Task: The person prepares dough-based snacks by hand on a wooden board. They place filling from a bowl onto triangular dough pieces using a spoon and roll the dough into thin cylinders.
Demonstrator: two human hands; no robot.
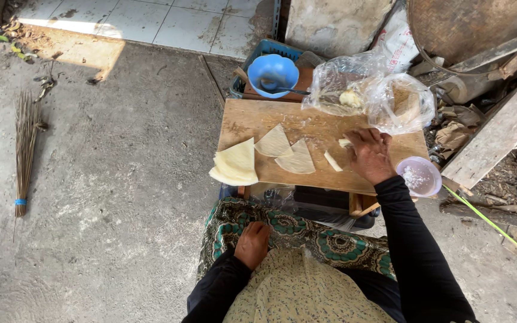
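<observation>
Rough grey concrete floor surrounds a low bare wooden board set before the seated person. On it the right hand lies palm down with fingers loosely spread, closed on nothing that shows; its fingertips touch a small pale lump of filling, and a pale rolled wrapper piece lies just left of them. Further left sit two thin cream triangular wrappers and a stack of the same triangles. The left hand rests on the patterned green cloth over the lap, fingers curled, empty. By my reading, filling is being portioned for wrapping; a wrapper must come within reach.

Beyond the fingers, a clear plastic bag holds pale filling, and a blue scalloped plastic bowl holds a spoon. Right of the wrist, a small pink bowl holds white powder.
</observation>
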